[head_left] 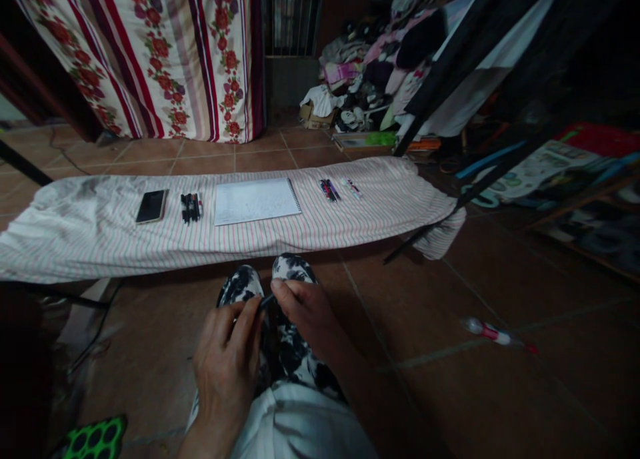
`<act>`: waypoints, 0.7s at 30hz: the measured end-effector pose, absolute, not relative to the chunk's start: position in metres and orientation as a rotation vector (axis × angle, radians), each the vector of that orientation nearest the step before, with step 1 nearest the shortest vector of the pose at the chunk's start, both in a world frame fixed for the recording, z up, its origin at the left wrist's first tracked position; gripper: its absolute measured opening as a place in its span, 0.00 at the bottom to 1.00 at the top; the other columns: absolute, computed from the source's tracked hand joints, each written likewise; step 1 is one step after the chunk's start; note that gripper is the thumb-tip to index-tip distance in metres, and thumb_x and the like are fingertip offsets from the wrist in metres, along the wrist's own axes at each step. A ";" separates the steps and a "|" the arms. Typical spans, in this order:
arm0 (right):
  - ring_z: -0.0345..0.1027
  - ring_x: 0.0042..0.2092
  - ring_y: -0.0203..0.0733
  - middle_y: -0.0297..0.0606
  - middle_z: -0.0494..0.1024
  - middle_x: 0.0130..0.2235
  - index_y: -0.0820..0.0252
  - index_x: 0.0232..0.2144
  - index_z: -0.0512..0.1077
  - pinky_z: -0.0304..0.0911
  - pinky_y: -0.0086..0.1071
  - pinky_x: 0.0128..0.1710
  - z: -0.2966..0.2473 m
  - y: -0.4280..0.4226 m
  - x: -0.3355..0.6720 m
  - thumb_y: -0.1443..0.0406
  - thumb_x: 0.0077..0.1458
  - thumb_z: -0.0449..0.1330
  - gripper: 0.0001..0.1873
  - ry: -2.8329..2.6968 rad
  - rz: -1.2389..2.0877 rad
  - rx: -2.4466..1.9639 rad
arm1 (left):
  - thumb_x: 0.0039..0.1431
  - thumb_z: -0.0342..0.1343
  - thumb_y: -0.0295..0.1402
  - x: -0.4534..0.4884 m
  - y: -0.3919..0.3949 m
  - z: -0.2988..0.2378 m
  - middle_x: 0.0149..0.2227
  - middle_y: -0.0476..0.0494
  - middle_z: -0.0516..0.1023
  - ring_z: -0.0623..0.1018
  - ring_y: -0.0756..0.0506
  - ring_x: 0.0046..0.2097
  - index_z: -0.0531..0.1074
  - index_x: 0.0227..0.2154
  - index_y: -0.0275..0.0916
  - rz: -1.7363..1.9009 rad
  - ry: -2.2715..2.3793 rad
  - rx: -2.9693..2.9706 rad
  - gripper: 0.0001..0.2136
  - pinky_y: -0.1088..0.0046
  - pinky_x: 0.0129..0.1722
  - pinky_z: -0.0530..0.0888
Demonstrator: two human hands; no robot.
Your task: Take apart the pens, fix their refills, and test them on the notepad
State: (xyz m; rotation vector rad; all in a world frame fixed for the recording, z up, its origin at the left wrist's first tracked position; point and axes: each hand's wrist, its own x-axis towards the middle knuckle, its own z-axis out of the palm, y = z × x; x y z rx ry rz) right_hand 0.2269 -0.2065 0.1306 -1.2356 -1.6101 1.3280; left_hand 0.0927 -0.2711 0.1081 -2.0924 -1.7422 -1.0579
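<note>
Above my lap, a short dark pen (267, 301) spans the gap between my two hands. The fingers of my left hand (224, 352) are curled round one end of it. My right hand (309, 314) pinches the other end, thumb on top. Beyond my knees, an open spiral notebook (257, 201) with faint marks on its page lies on a striped cloth (280, 235). Left of the notebook are a row of dark pens (191, 207) and a phone (152, 206). To its right lie several coloured pens (329, 190) and a smaller group of light pens (353, 188).
The cloth covers a low, narrow table with dark metal legs. A clear and red bottle-like object (493, 332) lies on the tiled floor (430, 305) at right. A green item with round holes (97, 439) is at lower left. Behind are a floral curtain (160, 52) and heaped clothes (375, 65).
</note>
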 end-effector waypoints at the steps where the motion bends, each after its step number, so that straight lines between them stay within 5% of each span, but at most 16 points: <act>1: 0.43 0.22 0.31 0.28 0.47 0.18 0.57 0.14 0.48 0.41 0.30 0.22 0.131 -0.206 0.227 0.51 0.55 0.48 0.25 -1.616 1.337 -1.235 | 0.56 0.55 0.29 0.092 -0.271 0.108 0.34 0.43 0.74 0.72 0.46 0.35 0.70 0.44 0.39 -1.041 -1.735 -2.090 0.12 0.71 0.35 0.69; 21: 0.43 0.21 0.30 0.27 0.49 0.17 0.57 0.15 0.48 0.42 0.29 0.21 0.133 -0.221 0.224 0.54 0.55 0.47 0.23 -1.490 1.360 -1.234 | 0.57 0.53 0.28 0.097 -0.277 0.116 0.30 0.41 0.77 0.76 0.46 0.32 0.71 0.40 0.34 -1.011 -1.642 -2.056 0.08 0.73 0.33 0.70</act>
